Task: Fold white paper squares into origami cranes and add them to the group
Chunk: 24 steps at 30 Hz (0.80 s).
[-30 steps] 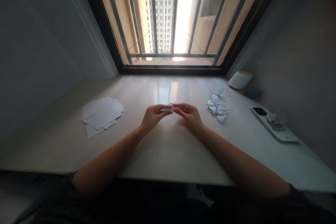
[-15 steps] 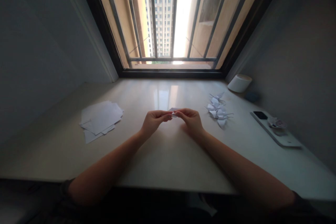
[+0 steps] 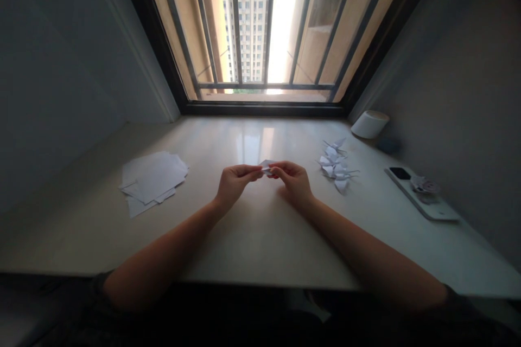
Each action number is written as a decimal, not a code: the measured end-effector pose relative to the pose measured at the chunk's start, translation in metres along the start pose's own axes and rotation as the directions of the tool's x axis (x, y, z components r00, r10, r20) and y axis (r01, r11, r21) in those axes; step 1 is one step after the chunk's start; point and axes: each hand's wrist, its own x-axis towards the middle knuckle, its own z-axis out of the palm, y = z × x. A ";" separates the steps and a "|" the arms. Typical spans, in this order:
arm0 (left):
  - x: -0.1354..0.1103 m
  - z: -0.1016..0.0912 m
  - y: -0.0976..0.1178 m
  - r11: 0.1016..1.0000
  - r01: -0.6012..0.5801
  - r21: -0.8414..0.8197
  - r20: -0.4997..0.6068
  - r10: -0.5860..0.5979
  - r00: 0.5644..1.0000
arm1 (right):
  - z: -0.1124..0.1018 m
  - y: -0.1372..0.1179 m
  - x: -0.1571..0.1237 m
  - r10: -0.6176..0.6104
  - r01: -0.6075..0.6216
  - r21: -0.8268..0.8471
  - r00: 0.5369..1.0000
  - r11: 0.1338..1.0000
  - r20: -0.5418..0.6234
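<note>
While both hands meet above the middle of the table [image 3: 260, 238], the left hand [image 3: 234, 184] and right hand [image 3: 293, 180] pinch a small folded paper piece [image 3: 266, 165] between fingertips, steadying it from both ends; folded cranes [image 3: 336, 165] lie right.

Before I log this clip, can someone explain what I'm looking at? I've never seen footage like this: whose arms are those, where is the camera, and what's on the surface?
There is no machine here. The camera sits on a person's head, looking forward and down, so the two bare arms are the wearer's own. The left hand and right hand meet over a pale glossy desktop under a barred window. Together they pinch a small folded piece of white paper. To the left lies a loose stack of white paper sheets. To the right sits a cluster of small folded white paper figures, then a white cylindrical container and a flat white tray holding a dark phone-like object.
</note>
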 end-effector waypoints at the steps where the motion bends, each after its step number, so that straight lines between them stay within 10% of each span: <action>1: 0.000 0.000 0.000 1.000 -0.005 -0.004 -0.006 0.005 1.000 | 0.000 0.000 0.000 0.011 -0.011 0.009 1.000 1.000 0.019; 24: 0.007 -0.006 0.000 0.999 0.041 -0.021 -0.054 -0.042 0.998 | -0.002 -0.004 0.001 -0.056 0.054 -0.023 0.994 0.998 -0.092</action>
